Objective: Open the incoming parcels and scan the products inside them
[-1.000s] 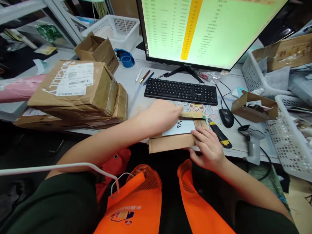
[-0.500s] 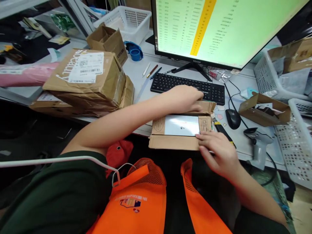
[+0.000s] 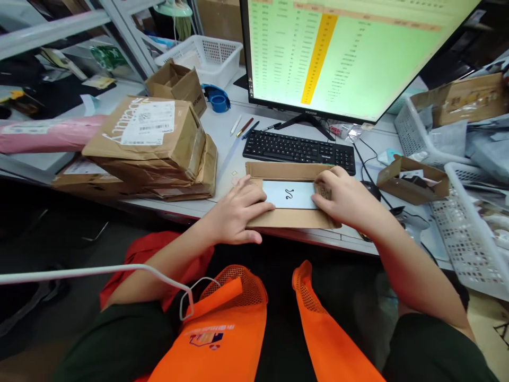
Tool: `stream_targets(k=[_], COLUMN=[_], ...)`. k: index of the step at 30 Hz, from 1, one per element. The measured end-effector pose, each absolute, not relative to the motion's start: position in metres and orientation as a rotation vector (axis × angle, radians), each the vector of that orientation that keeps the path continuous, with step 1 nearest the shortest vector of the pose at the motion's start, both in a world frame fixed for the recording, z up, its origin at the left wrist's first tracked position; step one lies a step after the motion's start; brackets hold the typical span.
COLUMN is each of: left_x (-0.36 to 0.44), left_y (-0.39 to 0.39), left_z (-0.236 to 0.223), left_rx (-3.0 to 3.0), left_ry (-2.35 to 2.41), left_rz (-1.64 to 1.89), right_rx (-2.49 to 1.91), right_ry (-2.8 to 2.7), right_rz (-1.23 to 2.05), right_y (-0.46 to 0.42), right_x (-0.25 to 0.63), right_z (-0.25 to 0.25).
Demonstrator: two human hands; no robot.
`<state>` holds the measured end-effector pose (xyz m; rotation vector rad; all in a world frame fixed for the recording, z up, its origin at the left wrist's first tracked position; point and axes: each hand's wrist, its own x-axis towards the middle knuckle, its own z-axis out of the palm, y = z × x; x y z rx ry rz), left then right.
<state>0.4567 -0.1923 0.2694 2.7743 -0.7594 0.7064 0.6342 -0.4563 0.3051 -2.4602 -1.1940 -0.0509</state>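
A shallow cardboard box lies open at the near edge of the desk, its long flaps spread; inside is a flat pale-blue item with a black squiggle. The left hand, fingers loosely extended and thumb apart, rests over the box's left end. The right hand is half-curled at its right end, touching it; whether it grips, I cannot tell. Beyond, to the right, a small open carton holds papers and something dark. Farther back stands a white basket, pale contents unclear.
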Motion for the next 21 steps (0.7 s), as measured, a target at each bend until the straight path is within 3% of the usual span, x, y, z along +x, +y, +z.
stream_targets(k=[3, 7, 10, 15, 21], left_x=[0.447, 0.446, 0.463, 0.500, 0.469], left_y=[-0.181, -0.173, -0.186, -0.203, -0.167], left_z=[0.281, 0.299, 0.320, 0.331, 0.327], left_rx=[2.740, 2.868, 3.001, 2.948, 2.937], left_ry=[-0.750, -0.402, -0.345, -0.985, -0.767], left_rz=[1.045, 0.705, 0.693, 0.316, 0.523], right_rx=[-2.175, -1.666, -1.407, -1.311, -1.558], right_ry=[-1.054, -0.693, -0.460, -0.559, -0.763], right_rz=[0.036, 0.164, 0.187, 0.070, 0.215], right_y=[-0.480, -0.500, -0.492, -0.472, -0.457], right_x=[0.642, 0.647, 0.638, 0.622, 0.606], right_z=[0.285, 0.220, 0.174, 0.144, 0.121])
